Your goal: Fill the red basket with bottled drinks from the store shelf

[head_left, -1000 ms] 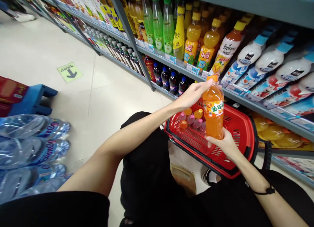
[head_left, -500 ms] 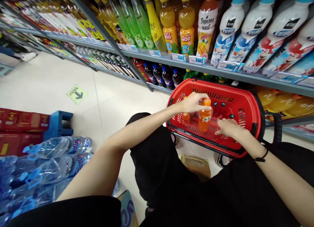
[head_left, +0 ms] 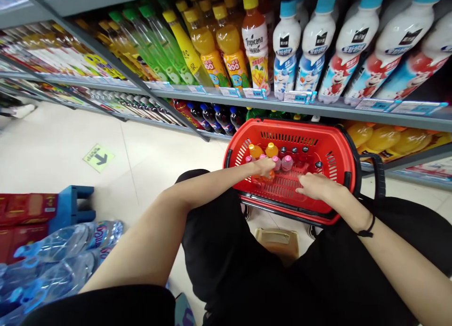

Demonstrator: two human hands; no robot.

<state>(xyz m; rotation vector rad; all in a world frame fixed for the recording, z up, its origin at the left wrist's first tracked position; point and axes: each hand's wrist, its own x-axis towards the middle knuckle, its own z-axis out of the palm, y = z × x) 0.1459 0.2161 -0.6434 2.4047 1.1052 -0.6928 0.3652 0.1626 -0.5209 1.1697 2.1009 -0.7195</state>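
Note:
My left hand (head_left: 264, 167) reaches down inside the red shopping basket (head_left: 346, 142). Its fingers are closed around the top of an orange soda bottle (head_left: 271, 175), low in the basket's left part; most of that bottle is hidden by the hand. Beside it stand pink-capped bottles (head_left: 286, 163) and yellow-capped orange drink bottles (head_left: 271, 150). Along the basket's far and right side, several dark-capped bottles (head_left: 294, 150) show mainly their tops. Over the right part of the basket hovers my right hand (head_left: 314, 185), with thumb and forefinger apart and nothing visible between them.
Behind the basket runs a shelf (head_left: 233, 100) with juice and milk drink bottles; cola bottles (head_left: 222, 116) stand on the level below. Packs of large water bottles (head_left: 67, 243) and red cartons (head_left: 28, 210) are at left. The basket's black handle (head_left: 379, 175) sticks out right.
My left hand has lowered the orange soda bottle from upright in mid-basket to the basket's left part. My right hand stays over the right part. The view has shifted a little.

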